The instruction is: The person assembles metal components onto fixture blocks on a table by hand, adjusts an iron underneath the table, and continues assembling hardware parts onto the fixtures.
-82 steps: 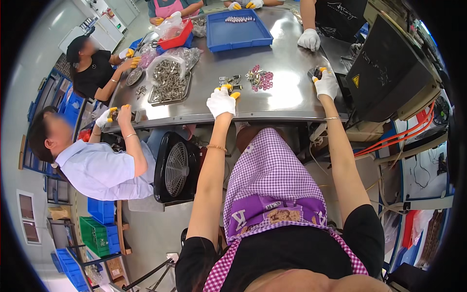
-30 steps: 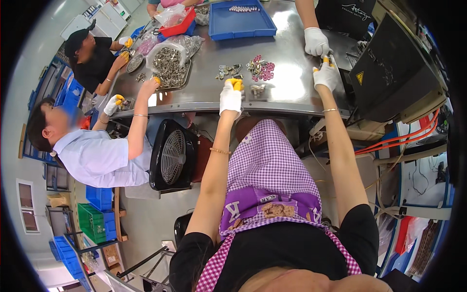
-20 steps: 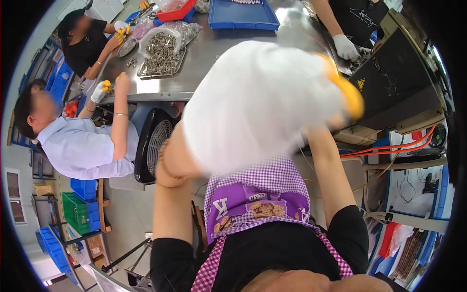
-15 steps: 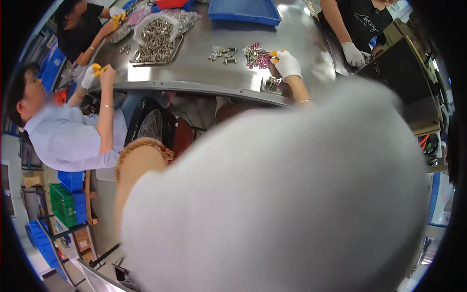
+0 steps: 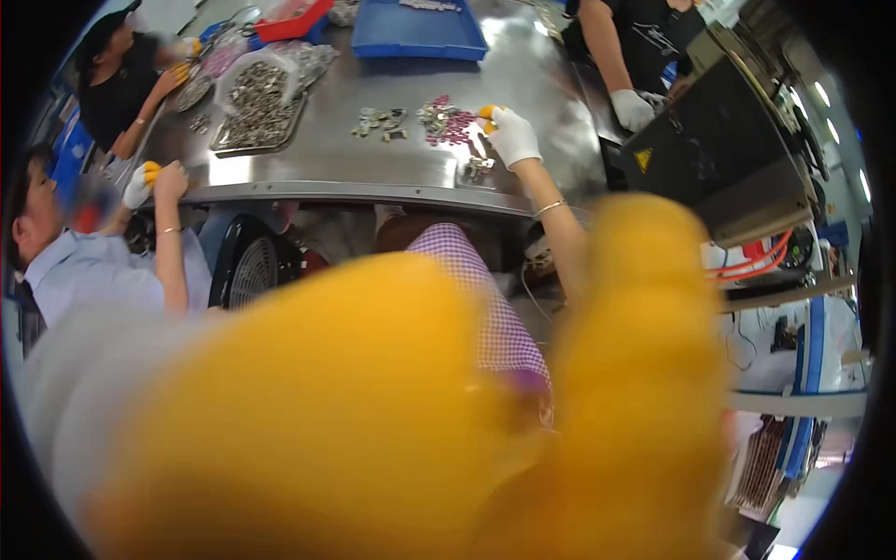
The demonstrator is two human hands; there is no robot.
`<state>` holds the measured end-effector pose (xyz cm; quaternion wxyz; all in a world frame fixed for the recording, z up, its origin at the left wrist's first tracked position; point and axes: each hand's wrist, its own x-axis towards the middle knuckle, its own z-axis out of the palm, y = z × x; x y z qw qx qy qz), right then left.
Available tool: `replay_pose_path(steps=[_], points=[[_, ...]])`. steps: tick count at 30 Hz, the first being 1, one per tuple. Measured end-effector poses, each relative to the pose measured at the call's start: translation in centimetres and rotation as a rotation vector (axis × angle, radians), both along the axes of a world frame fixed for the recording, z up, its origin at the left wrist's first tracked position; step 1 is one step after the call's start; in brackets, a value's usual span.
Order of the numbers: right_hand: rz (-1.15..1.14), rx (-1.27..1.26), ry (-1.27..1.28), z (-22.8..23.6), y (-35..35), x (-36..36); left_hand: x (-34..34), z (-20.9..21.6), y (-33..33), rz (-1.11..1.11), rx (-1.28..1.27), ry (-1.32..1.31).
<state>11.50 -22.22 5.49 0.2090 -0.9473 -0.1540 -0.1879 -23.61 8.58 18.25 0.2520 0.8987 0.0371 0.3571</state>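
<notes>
Very close to the camera and blurred, my left hand fills the lower middle. It wears a white glove with yellow fingers. Two large yellow finger shapes stand apart, with the purple checked cloth on my lap showing between them; nothing is visible in that gap. Above the metal table, my right hand, gloved alike, has its yellow fingertips drawn together at the right edge of a pile of small pink parts. Whatever those fingertips hold is too small to make out. Small metal fittings lie left of the pile.
A small holder with metal pieces sits by the table's front edge. Farther off are a blue tray and a heaped tray of metal parts. Co-workers sit at left; another's gloved hand is beside a dark box.
My left hand has turned before the camera: its white glove back filled the view, now its yellow fingers do. My right hand stays at the pink parts. The whole view has shifted.
</notes>
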Motion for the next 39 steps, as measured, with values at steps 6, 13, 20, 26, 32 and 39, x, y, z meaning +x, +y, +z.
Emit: replay_pose_path(steps=[6,13,20,26,32,39], points=[[0.298,0.190,-0.283,3.5,0.7,-7.8,2.1,6.7,-3.7,0.093,-0.030,0.058],[0.218,-0.035,-0.047,1.9,0.2,-8.4,2.3,10.3,-6.2,-0.124,0.177,0.108],[0.323,0.236,0.339,2.7,-1.6,-8.6,6.5,9.2,-11.0,-1.274,0.121,0.273],[0.225,0.425,0.443,3.2,0.2,-9.5,21.8,-5.7,-12.6,-0.461,-0.421,0.369],[0.184,0.540,0.489,2.5,0.1,-8.9,24.1,-8.5,-15.4,-0.284,-0.268,0.545],[0.139,0.368,0.513,2.3,-0.9,-9.3,24.2,-10.1,-15.4,-0.223,-0.021,0.562]])
